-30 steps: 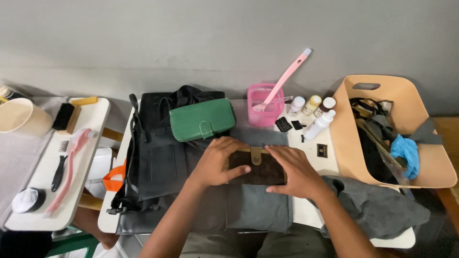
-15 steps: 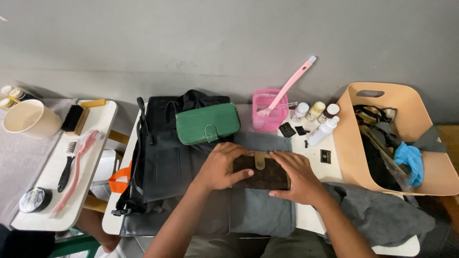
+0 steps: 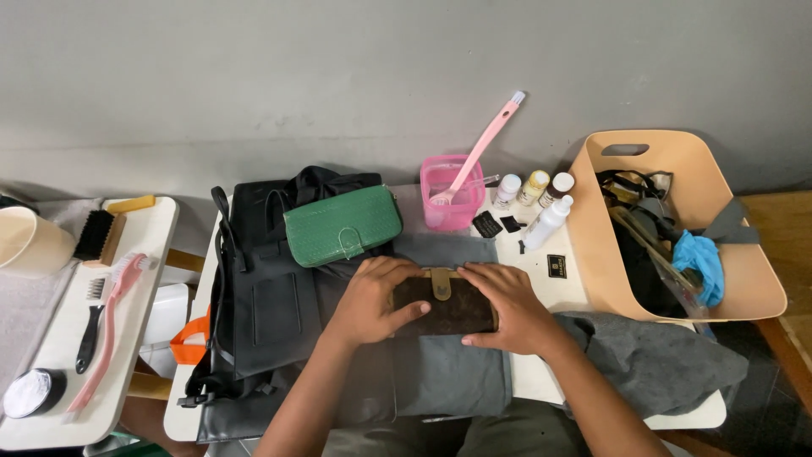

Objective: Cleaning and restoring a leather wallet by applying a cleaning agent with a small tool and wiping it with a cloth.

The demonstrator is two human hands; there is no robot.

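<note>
— What lay around the hands on that white table [image 3: 541,385]?

— Quite a lot. To the far left of the hands sat a green clutch [image 3: 342,225] on top of a black bag [image 3: 266,296], whose orange tag [image 3: 188,340] hung off the table's left edge. Straight beyond the hands stood a pink basket [image 3: 448,193] with a long pink brush [image 3: 480,148] leaning out of it. Just right of that were three small bottles [image 3: 533,186] and a white spray bottle [image 3: 547,222]. At the far right a tan tub [image 3: 677,224] held straps and a blue cloth [image 3: 700,266]. A crumpled grey cloth [image 3: 651,360] lay near the right forearm.

— And on the left?

— A separate white tray [image 3: 59,355] carried a black brush [image 3: 90,326], a pink brush [image 3: 110,326], a wooden brush [image 3: 97,237] and a round tin [image 3: 32,392]. A cream cup [image 3: 30,241] stood beside it.

— Did anything block the wallet?

— Nothing did. The brown wallet [image 3: 446,306] lay flat on a grey cloth [image 3: 448,372] in the middle of the table, tan tab facing away.

— How was it held?

— The left hand [image 3: 378,298] wrapped the wallet's left end, thumb across its top. The right hand [image 3: 507,306] lay over the right end, fingers spread flat and pressing down. Both hands were clamped on it.
</note>
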